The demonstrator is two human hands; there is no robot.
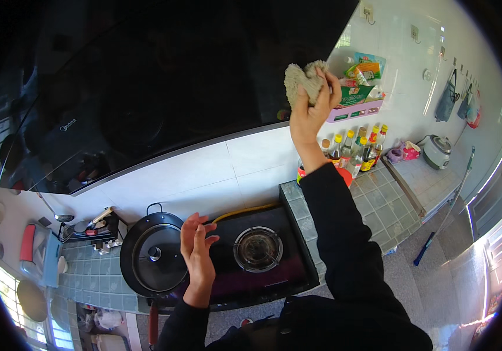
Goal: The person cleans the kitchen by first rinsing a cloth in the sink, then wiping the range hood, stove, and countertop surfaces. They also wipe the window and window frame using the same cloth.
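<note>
My right hand (pixel 314 103) is raised and grips a bunched, pale fluffy cleaning cloth (pixel 300 83). The cloth lies against the lower right part of a glossy black range hood panel (pixel 181 74), which bears the maker's name Midea. My left hand (pixel 199 250) hangs in the air over the black gas stove (pixel 220 267), its fingers apart and nothing in them. Just left of that hand, a black wok (pixel 130 267) with a glass lid (pixel 163 245) sits on the stove. The round burner (pixel 258 248) on the right is uncovered.
Several sauce bottles (pixel 358 151) stand on the tiled counter (pixel 378 206) by the wall. A purple wall basket (pixel 356 110) holds food packets. Farther right are a rice cooker (pixel 437 151) and a mop handle (pixel 446 210). A utensil rack (pixel 97 228) and a blue dish box (pixel 49 254) stand left.
</note>
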